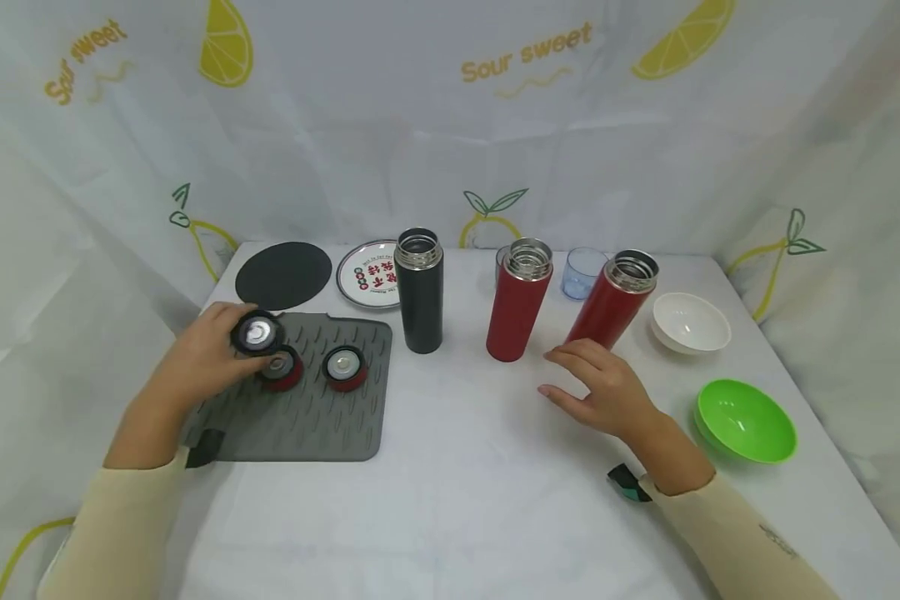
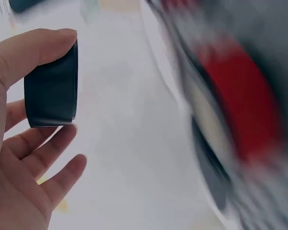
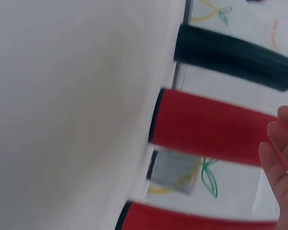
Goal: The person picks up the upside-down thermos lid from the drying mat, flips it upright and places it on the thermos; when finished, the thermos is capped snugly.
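Note:
My left hand [image 1: 206, 350] pinches a black bottle lid [image 1: 257, 332], its silvery inside turned up. The left wrist view has the lid [image 2: 52, 91] between thumb and fingers, the lower fingers spread. Two red lids lie on a grey ridged mat [image 1: 307, 446]: one red lid [image 1: 281, 379] partly behind the held lid, the other red lid [image 1: 345, 369] to its right. My right hand [image 1: 600, 387] has loosely bent fingers and nothing in its grasp. It is nearest a lidless red bottle [image 1: 607, 308], overlapping its base in the head view. Another lidless red bottle [image 1: 519, 308] and a lidless black bottle [image 1: 420, 300] stand further left.
A black round pad [image 1: 283, 275] and a printed round plate [image 1: 367, 279] lie behind the mat. A blue glass [image 1: 583, 273] stands between the red bottles, toward the back. A white bowl [image 1: 690, 323] and a green bowl [image 1: 746, 421] sit at the right.

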The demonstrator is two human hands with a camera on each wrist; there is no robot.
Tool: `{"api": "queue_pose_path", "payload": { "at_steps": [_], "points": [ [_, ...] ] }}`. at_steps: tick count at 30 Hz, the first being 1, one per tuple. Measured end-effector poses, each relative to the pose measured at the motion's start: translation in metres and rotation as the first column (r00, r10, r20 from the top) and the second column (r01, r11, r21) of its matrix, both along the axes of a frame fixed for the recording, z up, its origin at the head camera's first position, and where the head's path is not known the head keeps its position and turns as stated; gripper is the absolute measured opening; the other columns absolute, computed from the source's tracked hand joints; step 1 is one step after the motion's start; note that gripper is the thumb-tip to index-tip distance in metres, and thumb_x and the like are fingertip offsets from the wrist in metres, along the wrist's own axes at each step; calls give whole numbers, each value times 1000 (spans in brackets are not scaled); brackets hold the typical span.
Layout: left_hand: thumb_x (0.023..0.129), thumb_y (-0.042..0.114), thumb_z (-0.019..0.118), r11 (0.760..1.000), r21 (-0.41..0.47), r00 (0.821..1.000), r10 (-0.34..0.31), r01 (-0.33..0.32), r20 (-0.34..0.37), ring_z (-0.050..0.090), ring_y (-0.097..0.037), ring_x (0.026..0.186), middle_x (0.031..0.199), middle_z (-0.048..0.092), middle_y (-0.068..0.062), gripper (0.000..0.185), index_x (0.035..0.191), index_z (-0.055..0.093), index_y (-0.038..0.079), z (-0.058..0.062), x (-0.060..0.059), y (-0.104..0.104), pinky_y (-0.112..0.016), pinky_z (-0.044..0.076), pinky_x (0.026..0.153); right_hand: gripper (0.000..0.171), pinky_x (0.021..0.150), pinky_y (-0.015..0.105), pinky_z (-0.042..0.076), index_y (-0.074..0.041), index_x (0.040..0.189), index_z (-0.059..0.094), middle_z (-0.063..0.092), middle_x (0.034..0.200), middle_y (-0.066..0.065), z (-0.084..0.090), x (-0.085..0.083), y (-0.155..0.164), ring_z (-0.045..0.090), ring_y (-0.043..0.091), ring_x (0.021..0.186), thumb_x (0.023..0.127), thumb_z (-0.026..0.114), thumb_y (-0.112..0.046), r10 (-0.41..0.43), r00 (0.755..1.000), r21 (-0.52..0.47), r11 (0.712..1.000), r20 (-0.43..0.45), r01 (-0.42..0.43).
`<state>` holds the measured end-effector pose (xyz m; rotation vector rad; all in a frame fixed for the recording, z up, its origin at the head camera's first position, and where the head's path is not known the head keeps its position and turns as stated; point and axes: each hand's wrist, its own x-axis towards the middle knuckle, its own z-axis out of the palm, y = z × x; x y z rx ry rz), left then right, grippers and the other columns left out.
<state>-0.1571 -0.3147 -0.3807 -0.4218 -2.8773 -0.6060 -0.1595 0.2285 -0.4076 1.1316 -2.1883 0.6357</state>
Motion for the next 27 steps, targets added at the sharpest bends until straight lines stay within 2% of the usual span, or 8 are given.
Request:
{"api": "queue_pose_path", "payload": {
  "at_steps": [3,9,13,18,21,23,25,27],
  "points": [
    [69,17,87,981,-50,966,-194,188,-168,53,-35,107,122,51,-18,72,130,52,-3,20,-7,68,-51,47,87,46,78,38,56,-6,110,70,69,104,4,-1,1,-18,64,20,95,90,66,-47,41,997,-49,998,67,-38],
    [68,20,88,869,-185,805,-495,459,-327,52,-27,113,123,54,-13,74,131,53,3,31,-7,167,-40,44,98,50,83,40,55,-6,118,67,69,108,8,3,4,-52,64,21,100,91,64,-48,83,971,-153,987,224,-49],
    [73,22,86,810,-216,721,-585,546,-371,50,-26,118,123,54,-13,71,132,52,4,29,-4,214,-36,38,106,49,85,44,54,-6,124,63,69,112,8,6,4,-66,64,19,101,86,74,-36,54,936,-210,977,346,21],
    [74,25,84,817,-244,680,-572,523,-459,51,-27,115,119,56,-13,66,129,56,3,24,0,246,-35,33,109,46,84,45,54,-5,124,63,70,107,2,7,6,-74,65,15,95,83,78,-20,61,877,-293,952,477,93],
    [75,28,84,830,-238,687,-553,505,-471,50,-26,114,119,56,-12,65,130,57,4,22,1,250,-36,33,109,40,86,43,53,-6,120,64,71,103,1,8,7,-76,66,13,93,83,77,-16,82,853,-341,933,515,116],
    [77,35,83,837,-199,718,-541,509,-439,50,-24,115,121,55,-11,69,132,55,5,21,1,249,-35,37,106,37,87,42,52,-6,117,65,72,100,0,8,7,-76,66,13,91,83,77,-12,99,849,-373,920,519,121],
    [77,44,81,856,-86,788,-504,509,-353,51,-20,112,120,55,-8,73,133,53,7,21,2,245,-34,43,99,36,86,43,52,-6,115,66,72,96,0,8,7,-76,66,14,88,82,78,-9,118,852,-401,909,510,114],
    [79,51,76,876,114,877,-445,469,-182,54,-16,107,117,57,-5,72,133,53,9,24,2,240,-33,48,93,37,84,43,52,-6,114,67,72,94,0,9,8,-76,65,15,86,80,80,-6,131,863,-419,903,489,100]
  ]
}}
